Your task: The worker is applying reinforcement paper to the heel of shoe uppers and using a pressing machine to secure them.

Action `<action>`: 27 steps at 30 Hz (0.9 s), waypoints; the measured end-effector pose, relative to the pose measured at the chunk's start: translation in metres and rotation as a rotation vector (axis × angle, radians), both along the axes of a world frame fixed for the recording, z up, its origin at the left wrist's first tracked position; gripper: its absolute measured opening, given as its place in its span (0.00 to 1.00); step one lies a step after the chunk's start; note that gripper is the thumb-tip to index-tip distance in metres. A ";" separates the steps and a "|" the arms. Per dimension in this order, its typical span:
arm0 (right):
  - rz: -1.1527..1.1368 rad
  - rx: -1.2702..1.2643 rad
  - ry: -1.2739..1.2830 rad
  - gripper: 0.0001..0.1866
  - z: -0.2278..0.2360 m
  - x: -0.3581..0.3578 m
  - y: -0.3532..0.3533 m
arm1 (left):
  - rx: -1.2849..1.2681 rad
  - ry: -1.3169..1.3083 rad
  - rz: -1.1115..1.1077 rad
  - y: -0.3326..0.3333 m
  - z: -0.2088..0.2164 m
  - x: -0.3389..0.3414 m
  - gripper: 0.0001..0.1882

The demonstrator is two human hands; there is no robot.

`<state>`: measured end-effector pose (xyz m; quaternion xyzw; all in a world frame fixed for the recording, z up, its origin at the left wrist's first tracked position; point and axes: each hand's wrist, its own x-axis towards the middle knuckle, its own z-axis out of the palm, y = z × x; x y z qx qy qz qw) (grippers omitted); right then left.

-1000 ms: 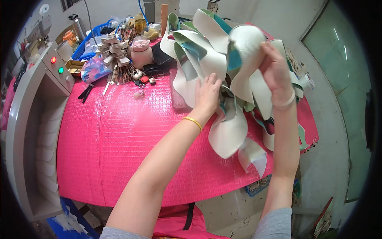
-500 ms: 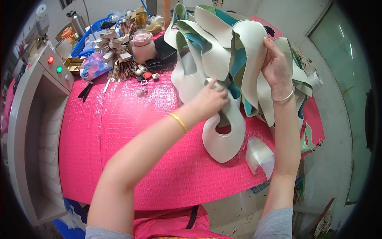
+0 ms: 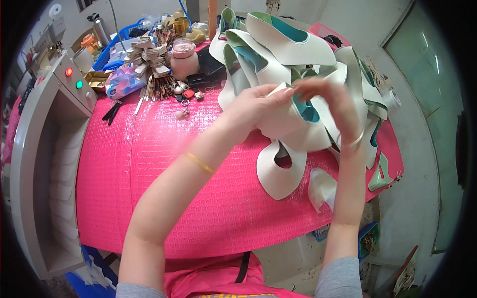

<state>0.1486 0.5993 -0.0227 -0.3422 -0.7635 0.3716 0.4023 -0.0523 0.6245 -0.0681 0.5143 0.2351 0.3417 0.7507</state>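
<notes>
A heap of cream shoe-upper pieces (image 3: 278, 44) with teal and green linings lies at the back right of the pink textured table (image 3: 164, 169). My left hand (image 3: 251, 107) grips one cream upper piece (image 3: 298, 131) pulled off the heap, thumb and fingers pinching its edge. My right hand (image 3: 330, 97) arches over the same piece and pinches its top edge next to the left fingers. A gold bangle sits on each wrist. Another cream piece (image 3: 280, 171) lies flat on the table just below my hands.
A grey machine with red and green buttons (image 3: 69, 79) stands at the left. At the back are a bundle of tan tags (image 3: 149, 54), a pink jar (image 3: 184, 57), keys and scissors (image 3: 112, 111). Small cream (image 3: 323, 188) and green offcuts (image 3: 380, 174) lie near the right edge.
Both hands have come down and toward me from the heap, drawing one cream upper piece out of it. The hands now meet on that piece's top edge.
</notes>
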 end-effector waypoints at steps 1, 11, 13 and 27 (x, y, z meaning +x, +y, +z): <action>-0.132 0.028 0.061 0.19 -0.005 0.005 0.011 | 0.000 -0.004 0.098 -0.003 0.000 -0.001 0.24; -0.394 0.117 -1.029 0.20 -0.076 0.044 0.067 | 0.114 0.062 0.622 -0.147 -0.014 -0.076 0.18; -0.421 0.089 -1.129 0.19 -0.075 0.043 0.076 | 0.220 0.170 0.659 -0.178 -0.020 -0.093 0.18; -0.082 -0.142 -0.330 0.12 -0.090 -0.080 -0.129 | -0.218 -0.114 1.011 -0.295 -0.088 -0.161 0.37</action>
